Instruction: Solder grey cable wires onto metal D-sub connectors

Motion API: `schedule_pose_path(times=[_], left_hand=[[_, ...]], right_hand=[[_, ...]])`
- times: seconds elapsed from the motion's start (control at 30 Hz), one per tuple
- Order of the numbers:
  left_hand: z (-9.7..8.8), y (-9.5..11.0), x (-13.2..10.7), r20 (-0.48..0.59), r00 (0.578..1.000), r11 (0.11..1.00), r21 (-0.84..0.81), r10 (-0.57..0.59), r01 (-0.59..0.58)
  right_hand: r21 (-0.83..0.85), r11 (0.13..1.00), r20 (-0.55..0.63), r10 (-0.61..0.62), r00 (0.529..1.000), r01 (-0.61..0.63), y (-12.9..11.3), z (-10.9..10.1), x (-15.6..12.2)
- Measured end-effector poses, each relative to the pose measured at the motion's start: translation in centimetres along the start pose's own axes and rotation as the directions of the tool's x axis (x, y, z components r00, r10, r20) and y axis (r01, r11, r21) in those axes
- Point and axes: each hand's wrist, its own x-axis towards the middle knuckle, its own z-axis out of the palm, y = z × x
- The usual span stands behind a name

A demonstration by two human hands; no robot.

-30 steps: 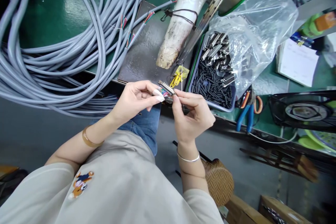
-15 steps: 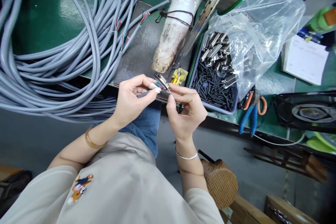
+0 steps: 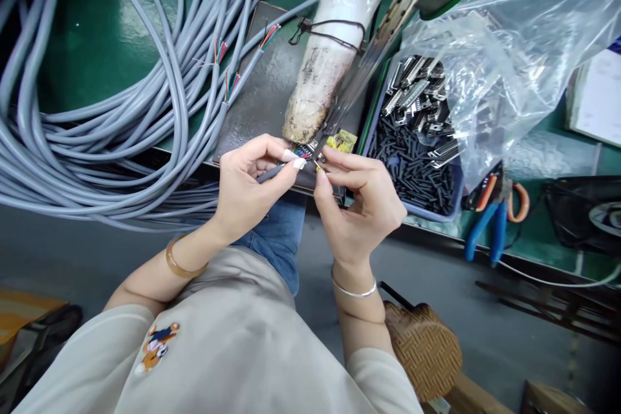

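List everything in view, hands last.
Small metal connector: one, silver, between hands
Long round cables: many, grey, left
Flat rectangular plate: one, dark, centre
Plastic-wrapped cylinder: one, stained white, centre
Rectangular plastic tray: one, blue, right
Loose metal connectors: many, silver, in tray
Short tubes: many, black, in tray
Plastic bag: one, clear, over tray
Metal pliers: one, blue-handled, right
Woven stool: one, brown, lower right
Smooth worktable: one, green, underneath
Left hand: one, bare, centre
Right hand: one, bare, centre
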Motion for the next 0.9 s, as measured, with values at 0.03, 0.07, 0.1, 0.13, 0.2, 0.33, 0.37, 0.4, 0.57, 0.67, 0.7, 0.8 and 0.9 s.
schedule_pose_path(times=[0.03,0.07,0.1,0.13,0.2,0.33,0.37,0.4,0.57,0.67,0.7,0.8,0.9], left_hand=[[-0.04,0.03,0.01,0.007,1.000,1.000,-0.011,-0.006,0.006],[-0.10,0.03,0.01,0.019,1.000,0.999,-0.027,-0.016,0.016],[-0.16,0.01,0.01,0.032,0.999,0.998,-0.048,-0.027,0.029],[-0.23,-0.04,0.00,0.045,0.998,0.997,-0.064,-0.044,0.047],[-0.35,-0.17,-0.04,0.059,0.995,0.993,-0.075,-0.084,0.089],[-0.37,-0.33,-0.10,0.049,0.993,0.992,-0.053,-0.108,0.111],[-0.34,-0.29,-0.08,0.048,0.994,0.994,-0.051,-0.099,0.102],[-0.29,-0.22,-0.06,0.047,0.995,0.995,-0.050,-0.088,0.091],[-0.09,0.32,0.04,0.026,0.999,0.996,-0.073,-0.044,0.046],[-0.09,0.41,0.05,0.023,0.999,0.997,-0.065,-0.041,0.043],[-0.11,0.39,0.05,0.027,0.999,0.997,-0.064,-0.042,0.043],[-0.18,0.28,0.05,0.034,0.998,0.997,-0.060,-0.050,0.052],[-0.27,0.18,-0.02,0.030,0.998,0.998,-0.036,-0.054,0.055]], right_hand=[[-0.016,1.000,0.001,-0.011,1.000,0.011,-0.04,-0.06,0.07],[-0.024,0.999,0.002,-0.022,1.000,0.022,-0.05,-0.12,0.10],[-0.026,0.999,0.005,-0.033,0.999,0.033,-0.05,-0.17,0.08],[-0.026,0.999,0.009,-0.041,0.999,0.041,-0.02,-0.21,0.02],[-0.027,0.999,0.015,-0.045,0.999,0.045,0.09,-0.24,-0.16],[-0.063,0.997,0.028,-0.039,0.999,0.041,0.33,-0.12,-0.29],[-0.072,0.996,0.025,-0.041,0.999,0.043,0.36,-0.08,-0.22],[-0.080,0.996,0.018,-0.043,0.999,0.045,0.35,-0.05,-0.10],[-0.095,0.993,0.005,-0.071,0.997,0.071,0.12,-0.04,0.55],[-0.102,0.991,-0.004,-0.086,0.996,0.085,0.03,-0.05,0.58],[-0.100,0.991,-0.004,-0.086,0.996,0.085,0.04,-0.05,0.52],[-0.084,0.993,0.003,-0.084,0.996,0.084,0.15,-0.06,0.23],[-0.098,0.991,0.001,-0.088,0.996,0.087,0.24,-0.14,-0.02]])
